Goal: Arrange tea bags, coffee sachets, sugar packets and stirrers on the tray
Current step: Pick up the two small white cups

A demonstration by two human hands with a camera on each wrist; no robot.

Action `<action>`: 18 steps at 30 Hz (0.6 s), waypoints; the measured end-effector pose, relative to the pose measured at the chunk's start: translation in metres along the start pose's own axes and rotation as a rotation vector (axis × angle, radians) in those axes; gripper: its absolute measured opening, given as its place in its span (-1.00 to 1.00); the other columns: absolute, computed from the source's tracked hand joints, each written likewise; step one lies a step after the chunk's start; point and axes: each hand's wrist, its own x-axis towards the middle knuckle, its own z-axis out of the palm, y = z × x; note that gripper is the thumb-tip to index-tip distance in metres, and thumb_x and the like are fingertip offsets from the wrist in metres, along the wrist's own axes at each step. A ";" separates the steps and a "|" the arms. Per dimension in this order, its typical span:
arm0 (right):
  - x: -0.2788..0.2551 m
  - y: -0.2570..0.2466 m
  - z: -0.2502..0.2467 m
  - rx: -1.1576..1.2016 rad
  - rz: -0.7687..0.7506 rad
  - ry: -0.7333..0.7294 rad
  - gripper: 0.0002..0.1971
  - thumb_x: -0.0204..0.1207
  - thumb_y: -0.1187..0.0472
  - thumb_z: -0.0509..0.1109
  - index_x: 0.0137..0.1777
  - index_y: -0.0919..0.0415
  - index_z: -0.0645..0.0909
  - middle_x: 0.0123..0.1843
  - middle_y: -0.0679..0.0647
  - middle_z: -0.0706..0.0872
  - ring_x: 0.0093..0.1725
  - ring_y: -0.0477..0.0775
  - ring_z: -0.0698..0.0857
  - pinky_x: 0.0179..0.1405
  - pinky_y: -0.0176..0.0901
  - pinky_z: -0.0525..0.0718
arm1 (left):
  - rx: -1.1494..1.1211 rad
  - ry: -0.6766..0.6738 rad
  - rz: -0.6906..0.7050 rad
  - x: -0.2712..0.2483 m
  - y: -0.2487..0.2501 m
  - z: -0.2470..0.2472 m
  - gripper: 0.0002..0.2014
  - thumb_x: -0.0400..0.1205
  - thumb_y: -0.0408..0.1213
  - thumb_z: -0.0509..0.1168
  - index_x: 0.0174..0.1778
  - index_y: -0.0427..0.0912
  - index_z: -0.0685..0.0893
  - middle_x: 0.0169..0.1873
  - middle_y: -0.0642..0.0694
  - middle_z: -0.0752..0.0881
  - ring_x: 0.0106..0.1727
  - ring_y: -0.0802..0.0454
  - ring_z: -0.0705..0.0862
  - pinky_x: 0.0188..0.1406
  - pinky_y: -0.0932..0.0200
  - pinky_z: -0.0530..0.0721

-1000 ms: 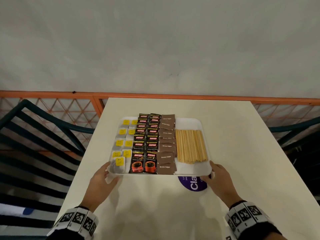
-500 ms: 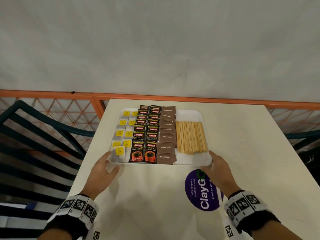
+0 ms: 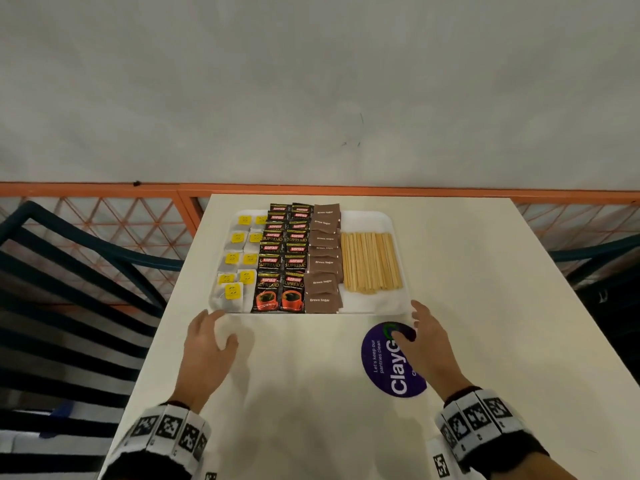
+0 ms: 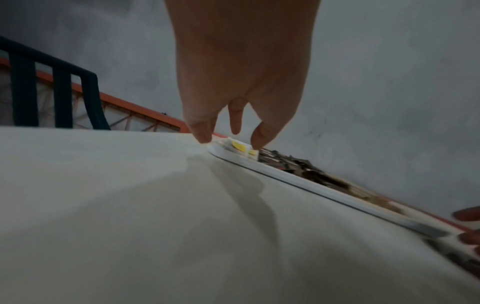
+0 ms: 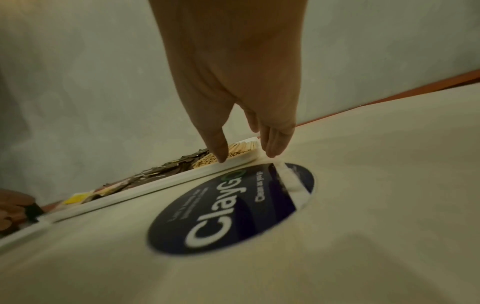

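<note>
A white tray lies at the far side of the cream table. It holds, from left to right, tea bags with yellow tags, black coffee sachets, brown sugar packets and a row of wooden stirrers. My left hand is at the tray's near left corner, fingers loose, gripping nothing. My right hand is at the near right corner, also loose. In the left wrist view, my left hand points its fingers down beside the rim. In the right wrist view, my right hand reaches to the rim.
A round purple ClayGo sticker lies on the table under my right hand and also shows in the right wrist view as the sticker. Dark teal chairs stand on both sides. An orange mesh railing and a grey wall are just behind the table's far edge.
The tray has slid away from me toward the far edge, uncovering the sticker. Both hands, which held its near corners, have let go and hang loose.
</note>
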 end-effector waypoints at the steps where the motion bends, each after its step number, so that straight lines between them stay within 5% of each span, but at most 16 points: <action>1: -0.011 0.004 0.000 -0.006 0.010 -0.003 -0.36 0.47 0.23 0.44 0.51 0.19 0.28 0.35 0.20 0.57 0.30 0.17 0.58 0.18 -0.09 0.60 | -0.003 0.012 0.043 -0.014 0.005 0.005 -0.57 0.51 -0.47 0.37 0.32 -0.34 0.55 0.32 -0.35 0.53 0.41 -0.26 0.42 0.41 -0.03 0.35; 4: -0.052 0.022 -0.005 0.006 -0.023 0.013 -0.57 0.47 0.28 0.42 0.35 0.21 0.48 0.19 0.18 0.70 0.11 0.09 0.67 0.08 -0.23 0.62 | -0.021 -0.054 0.214 -0.059 0.019 0.023 -0.68 0.52 -0.48 0.36 0.20 -0.25 0.65 0.26 -0.24 0.57 0.35 -0.15 0.51 0.35 0.20 0.32; 7: -0.107 0.050 -0.020 -0.036 -0.052 -0.024 -0.80 0.51 0.24 0.38 0.12 0.15 0.63 -0.12 -0.03 0.71 -0.23 -0.23 0.61 -0.26 -0.58 0.48 | -0.044 -0.203 0.356 -0.107 0.035 0.047 -0.79 0.55 -0.27 0.29 0.08 -0.11 0.70 0.13 -0.06 0.64 0.21 0.13 0.55 0.27 0.36 0.38; 10: -0.165 0.089 -0.041 -0.117 -0.044 -0.054 -0.88 0.54 0.15 0.34 0.03 0.05 0.65 -0.28 -0.22 0.59 -0.31 -0.27 0.57 -0.32 -0.56 0.47 | -0.090 -0.397 0.455 -0.162 0.056 0.073 -0.71 0.50 -0.08 0.14 0.00 -0.04 0.69 -0.02 0.12 0.64 0.06 0.33 0.52 0.16 0.62 0.35; 14: -0.232 0.140 -0.077 -0.238 0.009 -0.060 -0.94 0.56 0.06 0.30 -0.04 -0.08 0.59 -0.27 -0.20 0.60 -0.28 -0.22 0.57 -0.32 -0.54 0.46 | -0.027 -0.708 0.606 -0.224 0.085 0.105 -0.75 0.63 -0.12 0.12 0.15 0.02 0.61 0.05 0.19 0.58 0.15 0.27 0.54 0.27 0.32 0.47; 18: -0.281 0.180 -0.116 -0.281 0.085 0.046 -0.98 0.49 0.13 0.40 -0.13 -0.03 0.64 -0.40 -0.24 0.50 -0.40 -0.27 0.52 -0.39 -0.54 0.44 | 0.040 -0.842 0.764 -0.264 0.129 0.134 -0.76 0.67 -0.18 0.13 0.21 -0.01 0.60 0.16 0.11 0.59 0.19 0.21 0.54 0.20 0.44 0.41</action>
